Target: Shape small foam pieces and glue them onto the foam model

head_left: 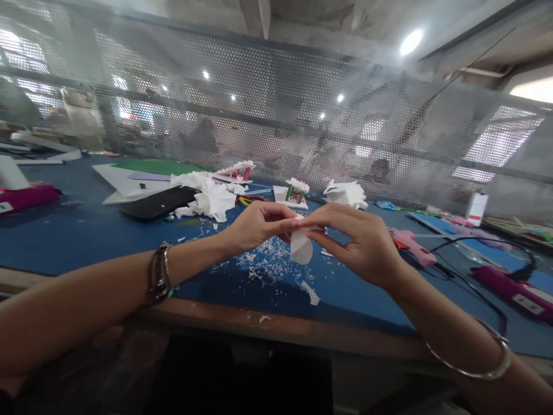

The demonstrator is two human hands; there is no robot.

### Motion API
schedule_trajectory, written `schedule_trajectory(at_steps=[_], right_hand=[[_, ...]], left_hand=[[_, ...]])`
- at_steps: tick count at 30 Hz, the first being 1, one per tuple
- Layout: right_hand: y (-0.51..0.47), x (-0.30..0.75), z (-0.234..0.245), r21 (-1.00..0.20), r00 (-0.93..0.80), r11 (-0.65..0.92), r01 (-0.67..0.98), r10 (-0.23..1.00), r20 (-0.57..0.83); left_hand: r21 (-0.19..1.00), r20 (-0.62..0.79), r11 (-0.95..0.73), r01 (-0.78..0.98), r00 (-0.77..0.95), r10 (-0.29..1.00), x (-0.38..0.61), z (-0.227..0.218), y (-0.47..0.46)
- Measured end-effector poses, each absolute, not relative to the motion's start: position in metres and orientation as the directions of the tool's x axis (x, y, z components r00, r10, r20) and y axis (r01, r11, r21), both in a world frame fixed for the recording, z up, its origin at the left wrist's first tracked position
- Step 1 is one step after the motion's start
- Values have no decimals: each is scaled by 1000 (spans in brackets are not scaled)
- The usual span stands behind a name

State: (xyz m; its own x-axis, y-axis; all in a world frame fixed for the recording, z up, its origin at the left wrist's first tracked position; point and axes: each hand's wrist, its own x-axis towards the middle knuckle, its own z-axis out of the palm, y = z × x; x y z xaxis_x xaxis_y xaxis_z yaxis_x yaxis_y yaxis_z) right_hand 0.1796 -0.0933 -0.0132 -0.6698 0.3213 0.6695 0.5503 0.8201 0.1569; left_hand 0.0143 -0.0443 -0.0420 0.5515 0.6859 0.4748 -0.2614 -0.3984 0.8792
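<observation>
A small piece of white paper (301,249) hangs between my two hands above the blue tabletop, its lower edge rounded. My left hand (258,226) pinches it from the left with thumb and fingers. From the right, my right hand (358,237) grips its upper part, so both sets of fingertips meet there. Many tiny white paper scraps (270,262) lie scattered under the hands. One larger torn scrap (311,293) rests nearer the table's front edge.
Crumpled white paper (211,199) and a black phone-like slab (159,203) lie left of centre. Small models (296,193) on red and green posts stand behind my hands. A pink glue gun (413,246) with cables is on the right. A perforated metal screen (276,104) closes the back.
</observation>
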Motion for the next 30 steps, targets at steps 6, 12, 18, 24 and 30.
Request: schedule_trajectory(at_steps=[6, 12, 18, 24, 30], right_hand=[[-93, 181, -15, 355, -740, 783, 511, 190, 646], [-88, 183, -16, 351, -740, 789, 504, 184, 647], [-85, 184, -18, 292, -696, 775, 561, 251, 673], [-82, 182, -20, 235, -637, 747, 623, 309, 706], [-85, 176, -22, 173, -545, 760, 627, 269, 794]], left_hand=[[884, 462, -397, -247, 597, 656, 14, -45, -43], [886, 451, -408, -222, 618, 644, 16, -48, -42], [854, 502, -475, -214, 582, 640, 16, -49, -44], [749, 622, -649, -135, 479, 619, 17, -51, -48], [595, 724, -800, -73, 481, 495, 15, -51, -54]])
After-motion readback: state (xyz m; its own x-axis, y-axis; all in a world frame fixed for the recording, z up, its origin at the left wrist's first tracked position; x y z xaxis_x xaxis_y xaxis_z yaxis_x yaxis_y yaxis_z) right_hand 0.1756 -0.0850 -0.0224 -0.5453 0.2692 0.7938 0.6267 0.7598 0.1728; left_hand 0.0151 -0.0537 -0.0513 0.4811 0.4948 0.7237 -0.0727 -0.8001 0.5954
